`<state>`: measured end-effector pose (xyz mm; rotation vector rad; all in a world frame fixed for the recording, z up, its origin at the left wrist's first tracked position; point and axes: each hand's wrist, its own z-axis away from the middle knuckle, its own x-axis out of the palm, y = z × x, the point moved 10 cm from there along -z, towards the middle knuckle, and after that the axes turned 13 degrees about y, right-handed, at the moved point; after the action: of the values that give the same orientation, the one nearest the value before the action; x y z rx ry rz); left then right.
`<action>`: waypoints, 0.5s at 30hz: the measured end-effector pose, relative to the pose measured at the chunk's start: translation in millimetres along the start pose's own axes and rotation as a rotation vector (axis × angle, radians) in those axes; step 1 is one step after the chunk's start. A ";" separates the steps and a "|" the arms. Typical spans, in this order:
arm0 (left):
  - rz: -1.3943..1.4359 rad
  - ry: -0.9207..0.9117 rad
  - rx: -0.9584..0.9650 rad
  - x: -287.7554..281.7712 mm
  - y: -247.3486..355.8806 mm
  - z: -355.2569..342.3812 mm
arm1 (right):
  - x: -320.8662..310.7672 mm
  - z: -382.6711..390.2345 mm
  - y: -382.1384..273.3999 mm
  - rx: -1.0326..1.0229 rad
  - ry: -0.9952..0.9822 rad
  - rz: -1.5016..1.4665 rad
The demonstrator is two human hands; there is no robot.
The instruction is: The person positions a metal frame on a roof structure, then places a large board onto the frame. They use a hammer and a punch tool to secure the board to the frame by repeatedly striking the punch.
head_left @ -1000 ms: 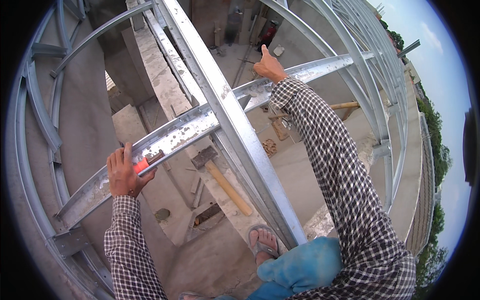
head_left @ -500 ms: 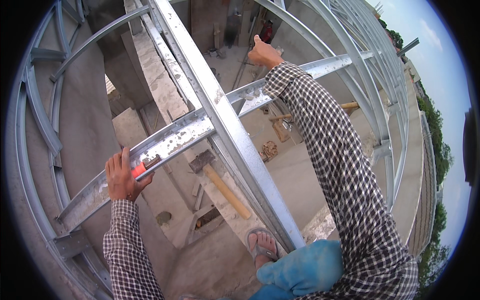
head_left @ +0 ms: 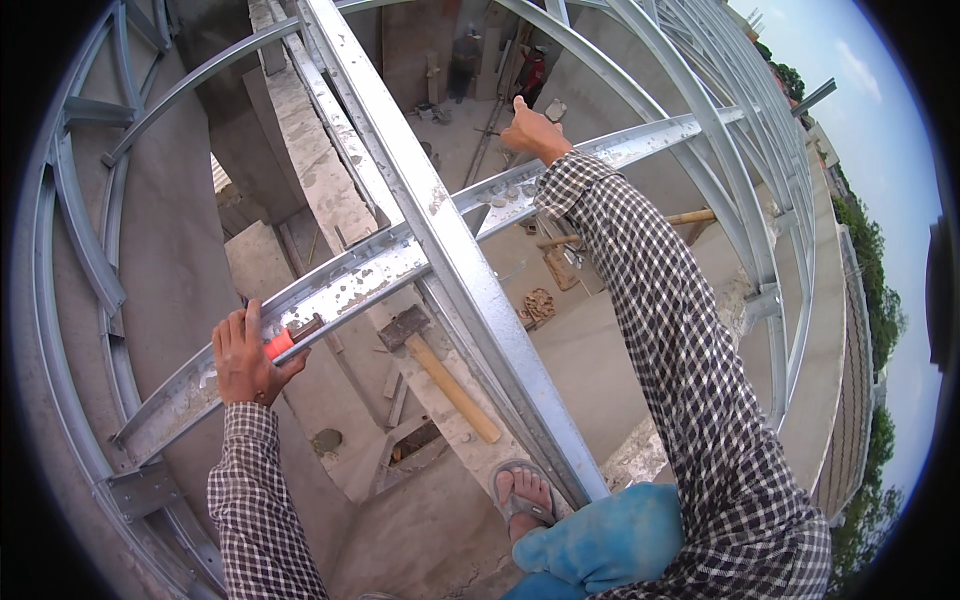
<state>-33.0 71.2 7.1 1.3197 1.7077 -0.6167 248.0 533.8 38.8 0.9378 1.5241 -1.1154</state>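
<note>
My left hand point(head_left: 245, 355) grips an orange-red-handled metal tool point(head_left: 280, 342) against a galvanized steel cross channel point(head_left: 350, 270). Up ahead, my right hand point(head_left: 532, 130) is raised by the cross channel's far part, one finger extended, the others partly curled, holding nothing visible. A long steel beam point(head_left: 470, 300) crosses the channel between my hands. Below it, a hammer point(head_left: 405, 330) with a wooden handle lies on a concrete ledge point(head_left: 315, 170). My sandalled foot point(head_left: 525, 495) rests on that ledge beside the beam, and my blue-trousered knee point(head_left: 600, 535) is bent below my right arm.
Curved steel frames run along the left point(head_left: 65, 230) and right point(head_left: 750, 250). Far below are a floor point(head_left: 450, 140) with scattered boards and rods, a person in red point(head_left: 532, 70), and a pile of rubble point(head_left: 537, 305). Rooftops and trees point(head_left: 865, 260) lie beyond the right edge.
My right hand rose slightly and then dropped back a little, staying pointed forward. My left hand with the red-handled tool sits slightly lower in the picture. Little else differs.
</note>
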 end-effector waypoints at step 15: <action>-0.001 0.003 0.025 -1.6 4.0 0.2 | 46.6 25.7 30.4 -0.135 0.001 0.048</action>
<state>-29.0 71.5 8.9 1.3373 1.7086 -0.6385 273.5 519.1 -15.0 0.8784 1.5489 -0.9661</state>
